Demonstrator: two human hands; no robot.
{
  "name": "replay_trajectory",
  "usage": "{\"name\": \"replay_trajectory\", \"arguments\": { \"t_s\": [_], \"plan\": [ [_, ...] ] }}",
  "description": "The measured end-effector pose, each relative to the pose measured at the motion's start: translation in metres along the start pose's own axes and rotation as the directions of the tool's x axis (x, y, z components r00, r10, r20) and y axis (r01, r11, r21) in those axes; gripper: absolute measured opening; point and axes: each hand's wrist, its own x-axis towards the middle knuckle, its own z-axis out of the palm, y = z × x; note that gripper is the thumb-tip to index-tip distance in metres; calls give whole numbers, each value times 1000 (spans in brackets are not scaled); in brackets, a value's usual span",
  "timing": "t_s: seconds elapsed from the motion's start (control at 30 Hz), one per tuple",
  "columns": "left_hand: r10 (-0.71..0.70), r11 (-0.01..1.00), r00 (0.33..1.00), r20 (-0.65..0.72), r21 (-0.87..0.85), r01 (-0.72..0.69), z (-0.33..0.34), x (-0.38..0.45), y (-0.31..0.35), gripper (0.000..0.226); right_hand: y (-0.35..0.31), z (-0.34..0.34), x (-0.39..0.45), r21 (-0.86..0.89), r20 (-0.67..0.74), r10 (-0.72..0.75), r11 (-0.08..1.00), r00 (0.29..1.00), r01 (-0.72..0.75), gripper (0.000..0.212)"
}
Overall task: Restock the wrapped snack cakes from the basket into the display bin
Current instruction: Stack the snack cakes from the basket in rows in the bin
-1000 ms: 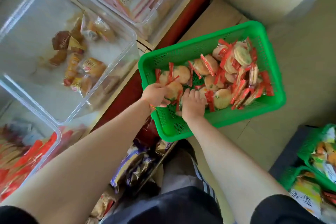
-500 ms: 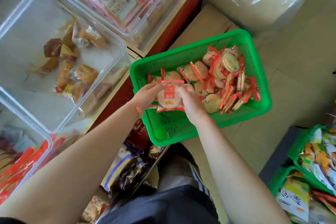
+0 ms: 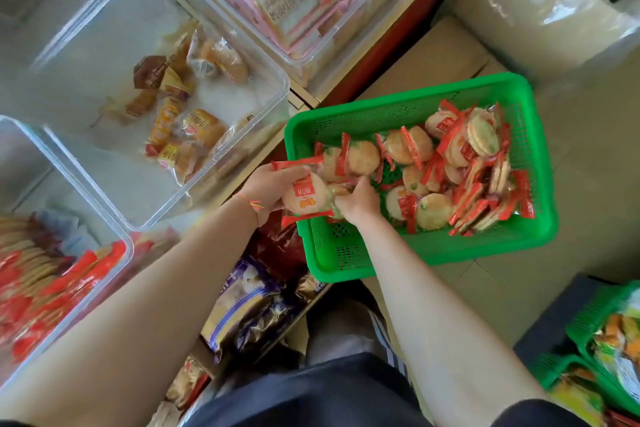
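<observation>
Snack cakes (image 3: 450,166): round, pale golden discs, some flecked green, each sealed in clear film with red crimped ends and a red label. Most lie heaped loosely toward the far and right side of the basket, many tilted on edge, overlapping.

Held snack cake (image 3: 304,196): label face up, at the basket's near-left corner, gripped with others bunched behind it; exact count cannot be told.

Basket (image 3: 408,107): green perforated plastic, rectangular, near-left floor bare.

Display bin (image 3: 124,246): clear plastic, lower left, holding matching red-wrapped cakes in overlapping rows.
</observation>
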Motion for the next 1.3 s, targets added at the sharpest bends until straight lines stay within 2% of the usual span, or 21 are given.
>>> {"name": "replay_trajectory", "arguments": {
  "t_s": [0.03, 0.1, 0.17, 0.23, 0.33, 0.43, 0.47, 0.6, 0.67, 0.73, 0.77, 0.8, 0.83, 0.97, 1.03, 1.07, 1.2, 1.3],
  "plan": [
    [-16, 1000, 1000, -8, -9, 16, -1, 0, -1, 31, 1, 3, -2, -30, 30, 10, 1000, 999, -9, 41],
    [-33, 999, 999, -15, -15, 33, -4, -2, -2, 32, 4, 4, -7, 35, 71, 4, 999, 997, -7, 30],
    [-29, 1000, 999, -18, -4, 29, -7, -5, -2, 29, 5, -2, -14, 248, 47, 28, 968, 998, -39, 24],
    [-17, 1000, 1000, -9, -13, 17, -9, -10, -1, 25, 3, -13, -25, 488, 33, 69, 869, 997, -76, 21],
    [22, 999, 999, 30, -34, -21, -16, -21, 6, 26, -8, -33, -46, 639, -12, 38, 769, 999, -21, 29],
    [61, 996, 997, 51, -74, -57, -31, -41, 16, 24, -35, -46, -70, 614, -120, -97, 775, 988, 151, 31],
    [80, 995, 994, 79, -73, -74, -38, -49, 20, 24, -45, -49, -79, 605, -114, -174, 769, 978, 207, 34],
    [126, 989, 971, 205, -105, -106, -76, -84, 25, 25, -86, -48, -113, 584, 101, -455, 747, 885, 318, 56],
    [148, 981, 952, 269, -160, -107, -99, -100, 18, 31, -104, -40, -130, 542, 184, -492, 773, 851, 329, 53],
    [175, 969, 940, 291, -219, -113, -121, -111, 5, 35, -116, -25, -143, 380, 118, -530, 805, 840, 455, 45],
    [184, 962, 942, 282, -249, -113, -132, -117, -3, 35, -121, -15, -149, 292, 84, -569, 799, 818, 526, 33],
    [185, 953, 947, 263, -281, -108, -142, -122, -11, 33, -125, -5, -155, 232, 92, -597, 791, 797, 566, 21],
    [185, 944, 953, 240, -313, -104, -153, -127, -19, 32, -129, 6, -162, 207, 135, -611, 787, 780, 581, 19],
    [183, 910, 973, 142, -398, -114, -200, -146, -52, 31, -151, 48, -192, 114, 274, -571, 818, 774, 564, 67],
    [211, 883, 968, 132, -451, -131, -223, -153, -69, 33, -163, 68, -206, 62, 308, -575, 807, 758, 587, 77],
    [230, 866, 965, 126, -479, -144, -234, -157, -76, 35, -168, 79, -213, 56, 339, -579, 799, 741, 599, 75],
    [263, 810, 964, 47, -554, -194, -271, -177, -99, 37, -186, 121, -240, 98, 421, -588, 786, 691, 610, 38],
    [237, 757, 961, -143, -593, -274, -294, -187, -112, 29, -197, 147, -252, 251, 377, -596, 802, 709, 542, 24]
  ]
}}
